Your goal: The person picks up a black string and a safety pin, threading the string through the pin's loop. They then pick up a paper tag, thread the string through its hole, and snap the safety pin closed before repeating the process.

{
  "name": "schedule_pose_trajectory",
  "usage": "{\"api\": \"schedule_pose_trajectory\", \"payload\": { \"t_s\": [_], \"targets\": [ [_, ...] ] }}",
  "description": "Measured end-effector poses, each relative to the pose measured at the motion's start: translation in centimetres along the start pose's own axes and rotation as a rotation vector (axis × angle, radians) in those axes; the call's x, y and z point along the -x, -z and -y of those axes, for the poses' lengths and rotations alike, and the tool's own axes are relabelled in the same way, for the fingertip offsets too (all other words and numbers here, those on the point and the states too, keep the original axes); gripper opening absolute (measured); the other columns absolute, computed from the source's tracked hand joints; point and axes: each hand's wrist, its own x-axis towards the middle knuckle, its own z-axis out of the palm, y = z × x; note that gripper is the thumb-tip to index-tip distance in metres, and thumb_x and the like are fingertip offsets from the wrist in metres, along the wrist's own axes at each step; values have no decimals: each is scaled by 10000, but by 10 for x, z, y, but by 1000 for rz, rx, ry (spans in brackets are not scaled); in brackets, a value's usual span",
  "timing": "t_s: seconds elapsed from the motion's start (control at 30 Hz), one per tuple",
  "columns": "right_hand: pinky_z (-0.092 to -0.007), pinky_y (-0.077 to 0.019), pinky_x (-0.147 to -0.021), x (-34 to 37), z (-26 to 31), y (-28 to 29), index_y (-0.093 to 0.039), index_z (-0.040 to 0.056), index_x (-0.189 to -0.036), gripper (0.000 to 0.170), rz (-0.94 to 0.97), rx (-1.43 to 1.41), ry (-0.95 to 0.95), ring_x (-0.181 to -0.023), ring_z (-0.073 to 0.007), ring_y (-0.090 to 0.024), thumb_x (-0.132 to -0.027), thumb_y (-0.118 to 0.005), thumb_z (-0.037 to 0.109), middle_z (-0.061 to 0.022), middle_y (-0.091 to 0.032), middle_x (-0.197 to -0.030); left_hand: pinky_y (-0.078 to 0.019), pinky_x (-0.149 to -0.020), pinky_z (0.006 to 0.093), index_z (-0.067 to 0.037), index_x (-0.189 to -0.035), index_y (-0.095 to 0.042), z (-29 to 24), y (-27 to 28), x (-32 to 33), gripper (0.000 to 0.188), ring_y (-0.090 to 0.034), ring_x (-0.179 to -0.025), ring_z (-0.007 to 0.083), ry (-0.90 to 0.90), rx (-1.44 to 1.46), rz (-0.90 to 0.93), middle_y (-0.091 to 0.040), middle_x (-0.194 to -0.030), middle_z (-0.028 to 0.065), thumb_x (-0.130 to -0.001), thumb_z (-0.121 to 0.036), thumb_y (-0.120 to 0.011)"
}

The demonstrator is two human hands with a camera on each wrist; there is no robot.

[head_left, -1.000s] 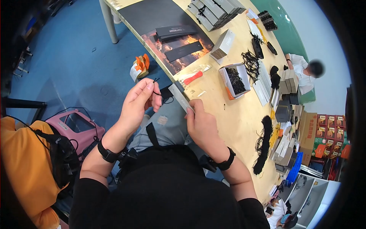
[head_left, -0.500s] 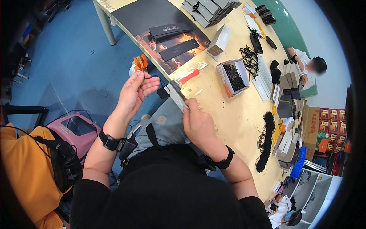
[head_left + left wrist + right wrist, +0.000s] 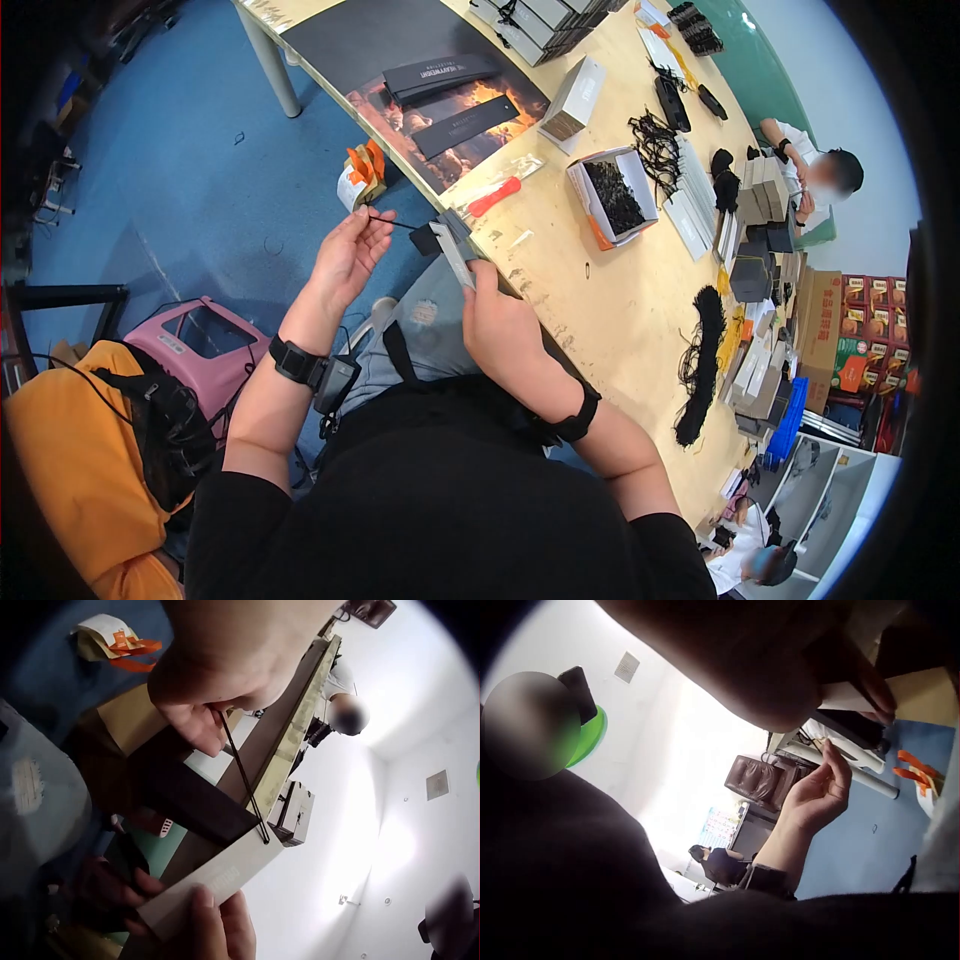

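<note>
My left hand [image 3: 350, 255] pinches a thin black cord [image 3: 392, 221] between thumb and fingertip, its other fingers loosely bent. In the left wrist view the doubled cord [image 3: 241, 774] runs straight from those fingers to a hole near the end of a grey card tag [image 3: 244, 859] with pale lettering. My right hand [image 3: 505, 325] grips the lower part of this tag [image 3: 452, 252], thumb flat on its face. Beside it, at the table's edge, shows a small dark card [image 3: 425, 240]. The right wrist view shows the left hand [image 3: 817, 799] with fingertips together.
On the table [image 3: 620, 330] lie a red-handled tool [image 3: 495, 196], an open box of black bits [image 3: 612, 200], black card strips [image 3: 465, 127] on a printed mat, and a long black cord bundle [image 3: 702, 365]. An orange-handled bag [image 3: 360, 178] stands on the floor. Another person sits across.
My left hand has drawn back from the tag, and the cord, slack before, is now stretched straight. The right hand has shifted a little left with the tag still held.
</note>
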Motion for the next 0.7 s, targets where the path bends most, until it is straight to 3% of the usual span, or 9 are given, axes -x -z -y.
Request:
{"api": "schedule_pose_trajectory", "payload": {
  "t_s": [0.13,0.2,0.23,0.33,0.4,0.43,0.5,0.6,0.7],
  "targets": [
    [-441,-457,-445,-6,-6,-17,-398,-20,-1017,238,30,-38,-3,-484,-372,-565,-832,-501,88,-199,-535,-518,-460,-926,360,-14,-888,-469,9,-15,7,169,-580,-834,176,9,274,-105,-574,-929,121,-941,-151,-385],
    [-444,-456,-443,-9,-7,-23,-396,-29,-1012,238,28,-47,-1,-479,-376,-562,-832,-500,89,-200,-528,-509,-501,-786,300,-18,-903,-462,12,-10,6,122,-517,-680,140,88,731,218,-476,-734,32,-935,-103,-380],
    [-445,-466,-445,-10,-6,-24,-397,-32,-997,224,29,-53,-3,-487,-378,-568,-838,-490,95,-205,-533,-515,-501,-786,300,-18,-903,-462,11,-11,6,122,-517,-680,140,89,730,218,-476,-734,32,-935,-103,-380],
    [-452,-476,-451,-13,-7,-28,-401,-33,-976,207,13,-47,-5,-495,-382,-574,-843,-480,105,-212,-538,-521,-445,-682,237,-38,-905,-448,5,-26,10,97,-417,-622,97,32,526,447,-399,-698,-2,-920,-131,-425],
    [-457,-477,-455,-13,-8,-30,-405,-31,-970,203,-3,-35,-4,-496,-384,-573,-843,-479,109,-213,-538,-520,-357,-581,201,-36,-958,-495,-3,-41,20,116,-404,-644,74,-216,-200,298,-418,-712,-12,-868,-104,-522],
    [-457,-478,-456,-13,-8,-30,-409,-30,-970,205,-10,-27,-10,-493,-383,-574,-844,-479,116,-212,-539,-520,-357,-581,201,-36,-958,-495,-9,-47,26,116,-404,-644,74,-217,-200,299,-418,-712,-12,-868,-104,-522],
    [-457,-480,-457,-14,-9,-32,-413,-29,-971,207,-17,-20,-16,-491,-383,-574,-845,-478,122,-211,-541,-519,-362,-570,208,-46,-1008,-553,-18,-56,33,235,-405,-640,72,-374,-914,288,-428,-713,-11,-787,-74,-629],
    [-469,-457,-458,-13,-9,-35,-402,-72,-1044,283,-52,-41,-7,-485,-401,-556,-837,-491,100,-222,-518,-505,-363,-551,222,-66,-987,-619,-14,-64,29,276,-413,-615,88,-661,-1138,226,-440,-714,4,-720,-43,-687],
    [-468,-457,-456,-13,-10,-35,-398,-78,-1054,297,-49,-53,-17,-484,-404,-555,-838,-491,103,-225,-518,-507,-377,-560,233,-55,-910,-653,-5,-61,29,196,-442,-612,115,-704,-1213,81,-472,-703,29,-716,-53,-686]
  ]
}}
